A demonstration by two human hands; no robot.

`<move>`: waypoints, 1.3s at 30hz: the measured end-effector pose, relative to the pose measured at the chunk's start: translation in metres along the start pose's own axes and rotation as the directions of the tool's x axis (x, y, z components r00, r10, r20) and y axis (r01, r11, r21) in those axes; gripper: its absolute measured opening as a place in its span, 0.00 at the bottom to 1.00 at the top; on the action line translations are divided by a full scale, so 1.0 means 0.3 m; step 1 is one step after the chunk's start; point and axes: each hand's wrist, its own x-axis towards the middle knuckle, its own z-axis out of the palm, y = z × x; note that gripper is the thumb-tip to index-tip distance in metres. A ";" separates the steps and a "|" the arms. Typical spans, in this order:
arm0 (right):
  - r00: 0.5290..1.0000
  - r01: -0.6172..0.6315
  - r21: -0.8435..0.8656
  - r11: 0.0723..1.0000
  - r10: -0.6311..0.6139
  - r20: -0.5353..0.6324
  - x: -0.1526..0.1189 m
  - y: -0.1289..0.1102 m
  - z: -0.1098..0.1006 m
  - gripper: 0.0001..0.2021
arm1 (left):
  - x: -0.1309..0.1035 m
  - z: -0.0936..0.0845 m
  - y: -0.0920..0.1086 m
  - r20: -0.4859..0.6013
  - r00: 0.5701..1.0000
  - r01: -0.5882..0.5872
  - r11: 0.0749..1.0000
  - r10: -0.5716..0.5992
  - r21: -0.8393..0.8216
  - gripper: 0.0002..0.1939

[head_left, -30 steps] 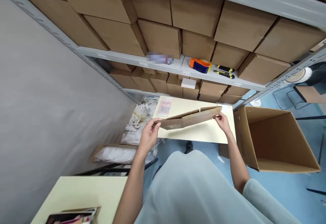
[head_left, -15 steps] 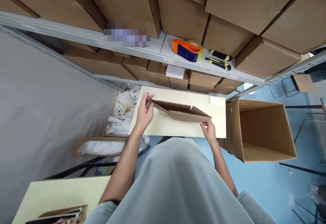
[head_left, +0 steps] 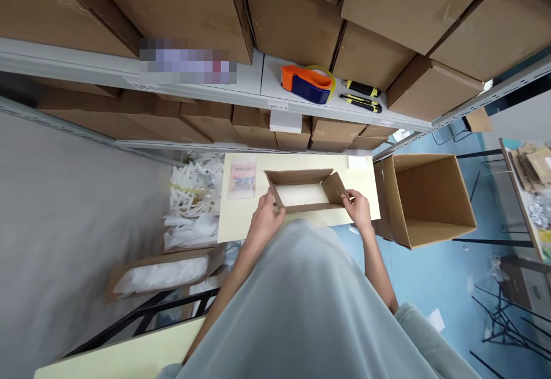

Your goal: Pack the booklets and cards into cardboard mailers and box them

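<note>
A small cardboard box stands opened into a rectangle on the pale yellow table; the white-yellow tabletop shows through it, so no closed bottom is visible. My left hand grips its left end, thumb and fingers about the wall's near corner. At the right end, my right hand pinches the near corner between thumb and fingers. To the left of the box lies a flat clear packet with a coloured print. A white card sits at the table's far right corner.
Above the table, a grey shelf holds large cartons, an orange and blue tape dispenser and black-yellow box cutters. A tall open carton stands right of the table. White packing material is heaped at the left.
The cardboard box has gone from nearly flat to spread open. My left hand has moved right and nearer to me, uncovering the printed packet. The view has shifted slightly.
</note>
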 end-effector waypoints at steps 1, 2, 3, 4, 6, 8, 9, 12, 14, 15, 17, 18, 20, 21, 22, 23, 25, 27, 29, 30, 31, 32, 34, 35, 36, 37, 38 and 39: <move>1.000 0.009 -0.047 0.999 -0.010 -0.016 0.003 -0.013 0.003 0.16 | -0.009 -0.019 0.004 0.036 0.999 -0.005 0.998 0.003 0.066 0.33; 0.999 0.018 -0.096 0.995 -0.022 -0.036 0.002 -0.027 0.008 0.17 | -0.014 -0.038 0.010 0.070 0.997 -0.024 0.992 0.015 0.122 0.32; 0.998 0.026 -0.143 0.989 -0.034 -0.059 -0.003 -0.043 0.015 0.18 | -0.016 -0.056 0.018 0.103 0.994 -0.056 0.985 0.040 0.161 0.32; 0.996 0.029 -0.187 0.982 -0.045 -0.080 -0.011 -0.060 0.022 0.19 | -0.014 -0.072 0.027 0.129 0.989 -0.096 0.979 0.073 0.181 0.32; 0.994 0.027 -0.266 0.964 -0.054 -0.093 -0.031 -0.092 0.042 0.19 | -0.004 -0.094 0.047 0.184 0.974 -0.172 0.962 0.133 0.212 0.33; 0.997 0.029 -0.318 0.948 -0.051 -0.060 -0.044 -0.117 0.065 0.19 | 0.010 -0.102 0.067 0.228 0.960 -0.218 0.942 0.161 0.254 0.34; 0.998 0.036 -0.330 0.943 -0.051 -0.035 -0.045 -0.124 0.076 0.20 | 0.016 -0.102 0.075 0.239 0.957 -0.232 0.933 0.167 0.276 0.34; 0.997 0.073 -0.302 0.951 -0.076 0.001 -0.028 -0.121 0.099 0.23 | 0.033 -0.096 0.085 0.256 0.944 -0.283 0.912 0.209 0.298 0.33; 0.992 0.118 -0.260 0.958 -0.125 -0.011 -0.008 -0.105 0.102 0.24 | 0.038 -0.092 0.084 0.267 0.931 -0.323 0.904 0.250 0.281 0.32; 0.988 0.145 -0.239 0.960 -0.154 -0.018 0.003 -0.095 0.100 0.24 | 0.039 -0.089 0.081 0.276 0.924 -0.340 0.899 0.265 0.274 0.31; 0.979 0.196 -0.201 0.960 -0.203 -0.017 0.022 -0.074 0.094 0.25 | 0.040 -0.083 0.077 0.295 0.913 -0.363 0.890 0.281 0.276 0.27; 0.975 0.214 -0.182 0.960 -0.220 -0.010 0.030 -0.064 0.091 0.25 | 0.039 -0.079 0.076 0.303 0.910 -0.370 0.886 0.284 0.281 0.25; 0.970 0.243 -0.152 0.958 -0.243 0.018 0.048 -0.044 0.085 0.25 | 0.038 -0.068 0.077 0.302 0.910 -0.372 0.882 0.285 0.289 0.24; 0.966 0.258 -0.143 0.955 -0.255 0.040 0.058 -0.034 0.084 0.24 | 0.038 -0.061 0.079 0.293 0.913 -0.369 0.882 0.284 0.292 0.24; 0.960 0.278 -0.135 0.951 -0.271 0.068 0.067 -0.025 0.085 0.24 | 0.039 -0.055 0.081 0.280 0.917 -0.363 0.883 0.282 0.297 0.24; 0.951 0.303 -0.128 0.944 -0.292 0.101 0.076 -0.017 0.086 0.23 | 0.040 -0.048 0.083 0.265 0.923 -0.354 0.884 0.279 0.304 0.26; 0.925 0.364 -0.118 0.924 -0.343 0.165 0.095 -0.001 0.089 0.23 | 0.046 -0.036 0.085 0.242 0.933 -0.337 0.885 0.267 0.323 0.28; 0.895 0.422 -0.111 0.900 -0.393 0.212 0.115 0.016 0.091 0.24 | 0.054 -0.026 0.081 0.248 0.936 -0.326 0.883 0.250 0.337 0.31; 0.877 0.453 -0.110 0.885 -0.420 0.235 0.139 0.034 0.088 0.24 | 0.065 -0.017 0.071 0.279 0.932 -0.319 0.886 0.230 0.337 0.34; 0.876 0.455 -0.111 0.884 -0.421 0.236 0.153 0.042 0.084 0.23 | 0.070 -0.013 0.066 0.296 0.930 -0.315 0.888 0.219 0.335 0.37; 0.878 0.451 -0.111 0.886 -0.418 0.234 0.168 0.050 0.078 0.22 | 0.076 -0.010 0.062 0.307 0.929 -0.309 0.891 0.208 0.332 0.39; 0.879 0.448 -0.106 0.888 -0.415 0.233 0.184 0.056 0.070 0.21 | 0.082 -0.008 0.059 0.313 0.929 -0.301 0.895 0.197 0.329 0.41; 0.862 0.465 -0.076 0.882 -0.431 0.265 0.214 0.064 0.049 0.22 | 0.094 -0.006 0.059 0.305 0.936 -0.274 0.906 0.175 0.322 0.43; 0.840 0.488 -0.050 0.871 -0.453 0.300 0.227 0.066 0.037 0.24 | 0.101 -0.006 0.062 0.290 0.944 -0.253 0.913 0.160 0.321 0.43; 0.809 0.515 -0.021 0.857 -0.479 0.341 0.239 0.067 0.025 0.27 | 0.109 -0.006 0.068 0.268 0.953 -0.226 0.919 0.141 0.322 0.42; 0.777 0.539 0.010 0.842 -0.502 0.378 0.249 0.068 0.014 0.31 | 0.117 -0.006 0.075 0.241 0.963 -0.194 0.926 0.118 0.323 0.40; 0.752 0.554 0.037 0.832 -0.519 0.406 0.258 0.070 0.007 0.34 | 0.126 -0.004 0.084 0.210 0.974 -0.155 0.933 0.088 0.324 0.36; 0.739 0.557 0.062 0.828 -0.529 0.417 0.268 0.073 0.004 0.33 | 0.137 -0.001 0.093 0.175 0.983 -0.107 0.939 0.052 0.325 0.32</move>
